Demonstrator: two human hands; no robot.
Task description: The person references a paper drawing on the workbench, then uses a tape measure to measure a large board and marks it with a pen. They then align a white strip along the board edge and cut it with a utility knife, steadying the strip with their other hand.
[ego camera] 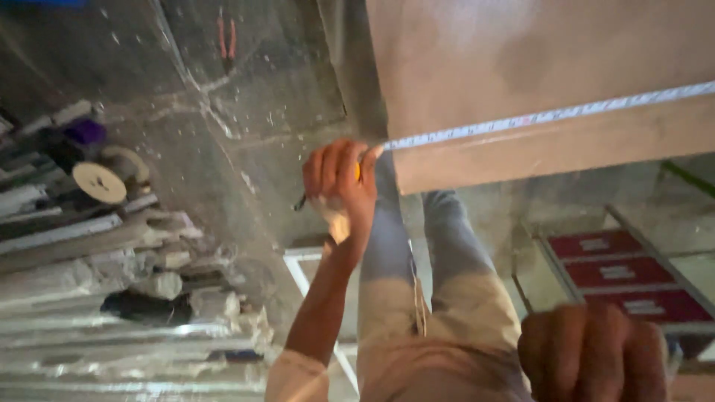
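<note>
From the head camera, a measuring step looks to be going on. The left hand is up at the corner of a big pale board, and its fingers are curled tight around a small yellow and dark tape measure case that mostly hides behind them. A white tape runs out from just beside those fingers, along the lower edge of the board, and off the right side of the picture. The right hand is low and near the camera, well apart from the tape; it is blurry, its fingers look bunched together, and I cannot tell if it holds anything. I think the next move needs the tape kept flat and straight on the board, with the case end held steady at the corner so the marks can be read. Past the right hand, farther out than its fingers, sits a ladder with three red steps, each with a small pale label in the middle. Far off to the side of the left fingers lie pale pipes and a round cream reel on the grey floor.
</note>
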